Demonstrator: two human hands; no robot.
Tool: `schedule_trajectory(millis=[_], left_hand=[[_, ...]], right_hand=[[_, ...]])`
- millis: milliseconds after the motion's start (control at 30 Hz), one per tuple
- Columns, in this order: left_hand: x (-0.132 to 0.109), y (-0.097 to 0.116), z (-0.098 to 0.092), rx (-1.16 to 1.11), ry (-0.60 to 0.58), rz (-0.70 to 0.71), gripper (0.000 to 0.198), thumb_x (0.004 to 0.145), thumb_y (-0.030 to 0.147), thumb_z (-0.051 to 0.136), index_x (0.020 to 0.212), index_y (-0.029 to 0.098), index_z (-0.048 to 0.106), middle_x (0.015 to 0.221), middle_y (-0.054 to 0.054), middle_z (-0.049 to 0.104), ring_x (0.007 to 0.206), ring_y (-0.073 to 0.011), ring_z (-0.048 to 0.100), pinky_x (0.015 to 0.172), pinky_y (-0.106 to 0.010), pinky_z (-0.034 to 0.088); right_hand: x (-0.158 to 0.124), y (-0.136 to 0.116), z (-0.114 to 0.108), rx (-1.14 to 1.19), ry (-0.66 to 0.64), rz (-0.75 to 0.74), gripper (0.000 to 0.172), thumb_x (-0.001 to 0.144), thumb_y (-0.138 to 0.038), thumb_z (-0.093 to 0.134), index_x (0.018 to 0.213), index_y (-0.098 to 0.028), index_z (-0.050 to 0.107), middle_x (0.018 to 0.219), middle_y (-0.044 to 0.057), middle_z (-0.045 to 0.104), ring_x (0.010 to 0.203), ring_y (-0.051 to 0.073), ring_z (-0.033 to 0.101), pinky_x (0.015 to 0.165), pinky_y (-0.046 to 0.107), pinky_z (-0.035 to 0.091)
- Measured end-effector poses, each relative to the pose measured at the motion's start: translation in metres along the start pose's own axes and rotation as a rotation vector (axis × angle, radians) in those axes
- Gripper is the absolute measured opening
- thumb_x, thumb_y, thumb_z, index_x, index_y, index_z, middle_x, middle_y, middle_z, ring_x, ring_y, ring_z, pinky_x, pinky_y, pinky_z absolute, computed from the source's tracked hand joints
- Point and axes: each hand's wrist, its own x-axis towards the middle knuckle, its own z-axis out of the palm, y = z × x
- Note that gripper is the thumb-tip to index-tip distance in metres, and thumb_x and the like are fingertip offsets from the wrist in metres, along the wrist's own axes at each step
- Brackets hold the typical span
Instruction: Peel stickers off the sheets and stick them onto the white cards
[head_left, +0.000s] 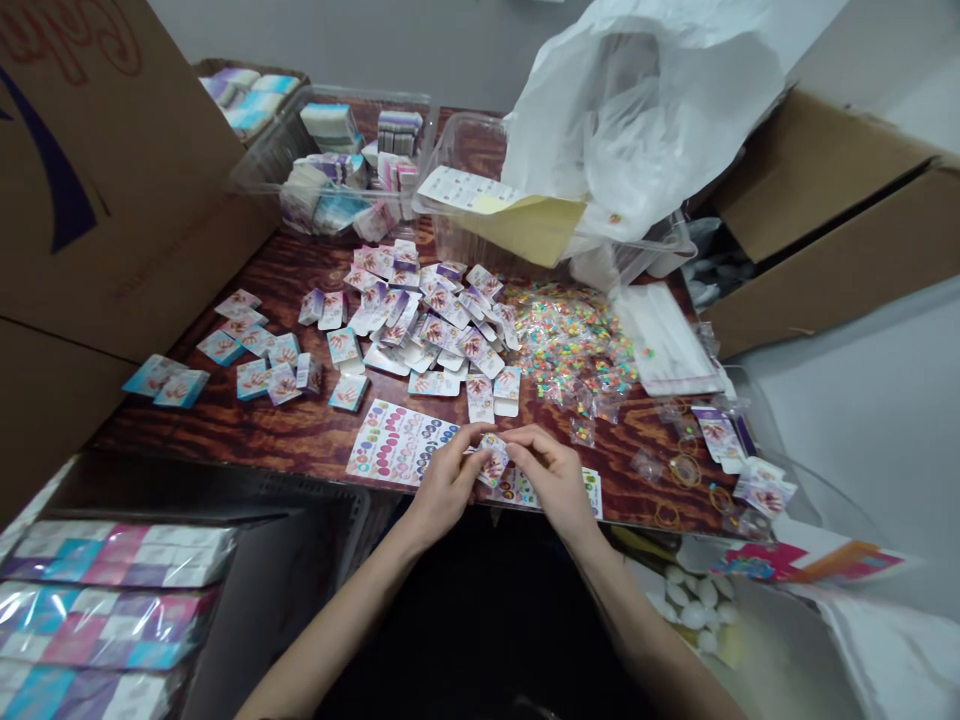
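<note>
Here, a small patterned packet in the pinched grip of left hand and right hand.

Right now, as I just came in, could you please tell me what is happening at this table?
A person holds a small printed piece in the left hand, while the fingers of the right hand are at its other edge. Printed sticker sheets lie below, along the near table edge. Beyond them is a loose pile of small boxes, with many tiny colourful pieces to its right. Whether the held piece is a box or a packet is hard to tell.
</note>
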Motion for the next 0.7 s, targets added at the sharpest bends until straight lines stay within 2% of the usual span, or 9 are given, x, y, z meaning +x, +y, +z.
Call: schedule_trajectory(millis=[33, 100, 200, 233, 300, 367, 433, 600, 700], left_hand=[[0.001, 0.001, -0.006, 0.021, 0.016, 0.006, 0.032, 0.094, 0.036, 0.050, 0.123, 0.022, 0.052, 0.089, -0.001, 0.060, 0.047, -0.0063, 0.054, 0.041, -0.017, 0.043], [0.004, 0.005, -0.028, 0.066, 0.138, 0.054, 0.031, 0.094, 0.037, 0.050, 0.119, 0.020, 0.054, 0.082, 0.000, 0.060, 0.051, -0.0083, 0.055, 0.045, -0.018, 0.045], [0.011, 0.013, -0.076, 0.207, 0.521, 0.234, 0.036, 0.095, 0.035, 0.049, 0.128, 0.020, 0.049, 0.091, -0.003, 0.061, 0.067, -0.0127, 0.061, 0.059, -0.023, 0.051], [0.013, 0.016, -0.091, 0.299, 0.628, 0.296, 0.040, 0.095, 0.034, 0.049, 0.133, 0.020, 0.045, 0.095, -0.005, 0.063, 0.075, -0.0148, 0.063, 0.070, -0.027, 0.053], [0.016, 0.020, -0.116, 0.512, 0.839, 0.388, 0.047, 0.094, 0.032, 0.052, 0.138, 0.019, 0.043, 0.117, -0.011, 0.061, 0.105, -0.0219, 0.061, 0.095, -0.037, 0.048], [0.017, 0.022, -0.124, 0.676, 0.960, 0.450, 0.055, 0.090, 0.030, 0.058, 0.141, 0.019, 0.041, 0.137, -0.015, 0.051, 0.129, -0.0271, 0.047, 0.111, -0.042, 0.034], [0.016, 0.024, -0.118, 0.727, 0.955, 0.490, 0.055, 0.089, 0.028, 0.060, 0.140, 0.020, 0.043, 0.142, -0.015, 0.046, 0.135, -0.0278, 0.040, 0.114, -0.043, 0.029], [0.008, 0.026, -0.079, 0.597, 0.679, 0.483, 0.025, 0.093, 0.026, 0.053, 0.114, 0.019, 0.064, 0.124, -0.010, 0.062, 0.121, -0.0233, 0.054, 0.107, -0.039, 0.040], [0.000, 0.031, -0.066, 0.499, 0.550, 0.429, 0.023, 0.093, 0.026, 0.052, 0.110, 0.018, 0.065, 0.111, -0.008, 0.067, 0.108, -0.0209, 0.062, 0.097, -0.034, 0.046]], right_hand=[[0.000, 0.000, -0.001, -0.031, -0.008, -0.017, 0.015, 0.090, -0.027, 0.058, 0.091, -0.019, 0.072, 0.096, 0.005, 0.068, 0.094, 0.021, 0.062, 0.084, 0.032, 0.045], [0.000, 0.000, -0.002, -0.153, -0.001, -0.035, 0.013, 0.090, -0.024, 0.058, 0.089, -0.019, 0.069, 0.093, 0.005, 0.066, 0.091, 0.021, 0.061, 0.082, 0.033, 0.045], [-0.003, 0.001, 0.000, -0.514, -0.059, -0.065, 0.003, 0.086, -0.020, 0.062, 0.087, -0.019, 0.065, 0.090, 0.005, 0.062, 0.089, 0.022, 0.056, 0.080, 0.035, 0.043], [-0.005, 0.002, 0.002, -0.650, -0.107, -0.085, 0.006, 0.084, -0.020, 0.065, 0.089, -0.019, 0.064, 0.092, 0.006, 0.061, 0.092, 0.024, 0.054, 0.081, 0.036, 0.043], [-0.008, 0.003, 0.008, -0.872, -0.186, -0.126, 0.017, 0.079, -0.020, 0.071, 0.094, -0.018, 0.062, 0.099, 0.009, 0.059, 0.096, 0.027, 0.051, 0.082, 0.038, 0.041], [-0.005, 0.004, 0.013, -0.992, -0.226, -0.137, 0.021, 0.077, -0.020, 0.073, 0.093, -0.017, 0.060, 0.101, 0.010, 0.058, 0.096, 0.027, 0.049, 0.081, 0.038, 0.040], [0.002, 0.005, 0.016, -1.015, -0.261, -0.105, 0.018, 0.077, -0.019, 0.072, 0.086, -0.018, 0.057, 0.097, 0.008, 0.058, 0.093, 0.024, 0.050, 0.079, 0.035, 0.039], [0.025, 0.008, 0.009, -0.825, -0.374, 0.088, 0.022, 0.074, -0.016, 0.073, 0.065, -0.018, 0.053, 0.074, 0.000, 0.059, 0.074, 0.016, 0.053, 0.068, 0.027, 0.034], [0.030, 0.008, 0.003, -0.629, -0.387, 0.192, 0.015, 0.075, -0.018, 0.071, 0.068, -0.019, 0.058, 0.064, -0.004, 0.058, 0.062, 0.013, 0.052, 0.059, 0.024, 0.031]])
